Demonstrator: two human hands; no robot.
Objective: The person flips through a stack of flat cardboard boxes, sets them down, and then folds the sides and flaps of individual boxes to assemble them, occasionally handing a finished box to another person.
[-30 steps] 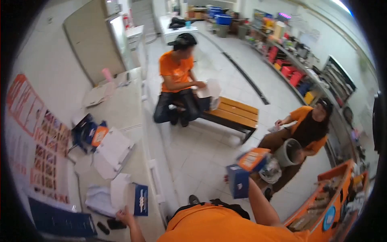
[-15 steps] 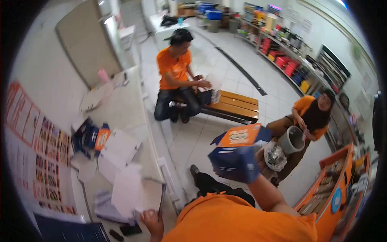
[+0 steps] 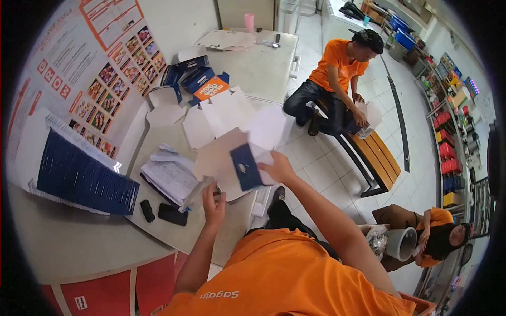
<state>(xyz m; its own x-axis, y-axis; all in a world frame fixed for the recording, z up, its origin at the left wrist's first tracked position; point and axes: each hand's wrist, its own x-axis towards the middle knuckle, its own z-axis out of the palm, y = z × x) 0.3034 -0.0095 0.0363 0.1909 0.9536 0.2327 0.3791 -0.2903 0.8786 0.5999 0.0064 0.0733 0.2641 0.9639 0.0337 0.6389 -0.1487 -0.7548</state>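
A partly folded carton (image 3: 224, 160), pale inside with a dark blue flap (image 3: 245, 167), is raised over the table. My right hand (image 3: 276, 168) grips its right side by the blue flap, thumb and fingers closed on the board. By the carton's lower left edge is my left hand (image 3: 213, 208), its fingertips near or touching a greyish flap, thumb apart from the fingers. Beyond the carton lie more unfolded pale cartons (image 3: 229, 111) and a blue and orange carton (image 3: 211, 88). Crumpled white papers (image 3: 167, 176) rest to the left of my hands.
A tall stack of flat blue cartons (image 3: 84, 171) leans at the left wall. A phone (image 3: 173, 215) and a small black object (image 3: 147, 210) lie nearby. One person (image 3: 340, 66) handles a carton at a wooden bench (image 3: 374, 158); another (image 3: 440, 226) sits by a grey bucket (image 3: 401, 244).
The view has turned left. My right hand held a folded blue and orange box out to the right; now it grips a pale carton over the table, and that box is out of sight.
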